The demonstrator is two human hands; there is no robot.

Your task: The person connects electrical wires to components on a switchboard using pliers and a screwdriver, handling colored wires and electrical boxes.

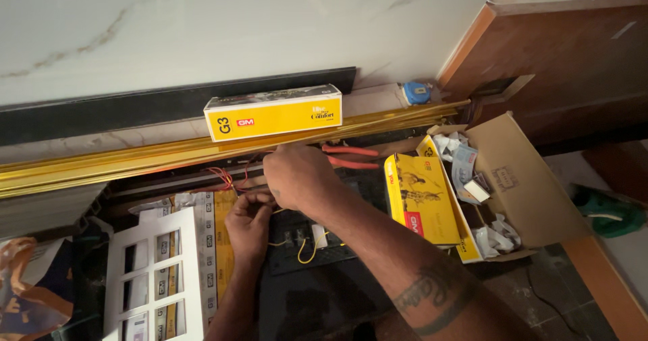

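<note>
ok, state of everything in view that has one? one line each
left hand: closed, pinching a yellow wire
right hand: fist-like, over the red wires
cardboard box: flaps open, papers inside
yellow box: closed, lying flat on the gold strips
yellow carton: lying beside the cardboard box, tilted
red-handled pliers: lying down, unheld
white frame: lying flat, slots unfilled

The thin yellow wire I'm working on runs from between my hands down to the dark switch plate, looping loosely at about six o'clock from my right hand. My left hand pinches one end at about seven o'clock from the right, fingers curled tight around it. The plate lies flat, face down, its small white terminals showing. A few red wires bunch at nine o'clock from my right hand.
</note>
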